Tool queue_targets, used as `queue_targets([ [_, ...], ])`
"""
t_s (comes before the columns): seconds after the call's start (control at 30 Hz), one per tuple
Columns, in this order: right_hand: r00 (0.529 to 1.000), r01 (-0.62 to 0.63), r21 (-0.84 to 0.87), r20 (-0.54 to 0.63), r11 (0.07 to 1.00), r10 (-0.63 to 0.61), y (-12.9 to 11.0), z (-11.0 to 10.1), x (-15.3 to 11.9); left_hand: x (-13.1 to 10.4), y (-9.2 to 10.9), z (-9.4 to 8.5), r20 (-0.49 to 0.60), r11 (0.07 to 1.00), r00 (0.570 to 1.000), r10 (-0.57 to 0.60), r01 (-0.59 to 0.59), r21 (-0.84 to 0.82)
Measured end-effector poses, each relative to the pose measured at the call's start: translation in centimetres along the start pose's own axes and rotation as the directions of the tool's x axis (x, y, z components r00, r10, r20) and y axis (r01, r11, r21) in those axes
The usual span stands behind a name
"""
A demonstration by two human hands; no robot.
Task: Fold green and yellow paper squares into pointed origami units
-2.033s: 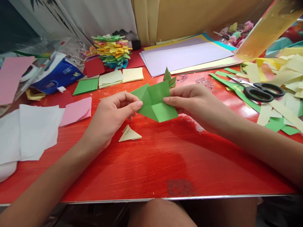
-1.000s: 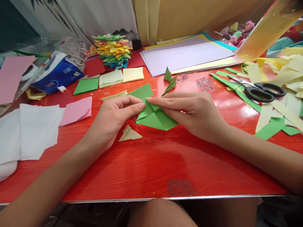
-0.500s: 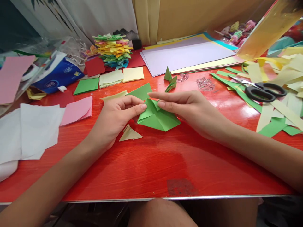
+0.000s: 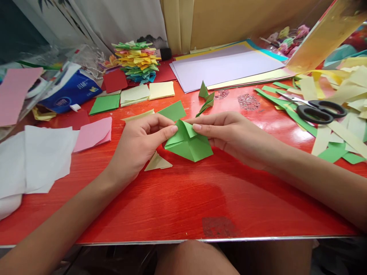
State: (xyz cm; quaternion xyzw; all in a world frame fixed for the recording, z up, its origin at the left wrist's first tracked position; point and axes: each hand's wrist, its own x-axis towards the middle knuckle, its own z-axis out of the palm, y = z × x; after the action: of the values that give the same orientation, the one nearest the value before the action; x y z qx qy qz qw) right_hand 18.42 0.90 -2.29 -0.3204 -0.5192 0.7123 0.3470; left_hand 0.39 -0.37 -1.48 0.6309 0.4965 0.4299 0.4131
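A green paper [image 4: 190,143] with folded upper flaps is held between my two hands, over the red table [image 4: 160,206]. My left hand [image 4: 143,141] pinches its upper left edge between thumb and fingers. On the right, my right hand [image 4: 237,137] grips the upper right flap, thumb on top and fingers behind. Just behind the hands lies another green paper piece [image 4: 174,110]. A folded cream triangle [image 4: 158,162] rests beside my left hand. Small folded green pieces [image 4: 207,102] stand beyond my right hand.
Scissors [image 4: 318,110] lie on paper strips [image 4: 355,126] at the right. A stack of folded colored pieces [image 4: 139,63] stands at the back, near large paper sheets [image 4: 226,67]. White papers [image 4: 47,156], pink squares [image 4: 93,133] and a blue packet [image 4: 70,89] are at the left.
My right hand's fingers have moved down and behind the green paper, closing on its flap. The held paper has tilted and shifted slightly left. My left hand stays almost in place.
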Motion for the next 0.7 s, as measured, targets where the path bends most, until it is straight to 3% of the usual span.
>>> queue_targets([
  [0.23,0.996,-0.082,0.079,0.052,0.994,0.078,-0.18,-0.16,-0.02,-0.01,0.06,-0.02,0.015,1.000,1.000,0.011,-0.011,0.023],
  [0.7,0.994,-0.103,0.163,0.064,0.981,0.093,0.31,0.06,0.08,-0.06,-0.03,0.03,0.025,0.997,0.999,0.037,-0.039,0.072],
])
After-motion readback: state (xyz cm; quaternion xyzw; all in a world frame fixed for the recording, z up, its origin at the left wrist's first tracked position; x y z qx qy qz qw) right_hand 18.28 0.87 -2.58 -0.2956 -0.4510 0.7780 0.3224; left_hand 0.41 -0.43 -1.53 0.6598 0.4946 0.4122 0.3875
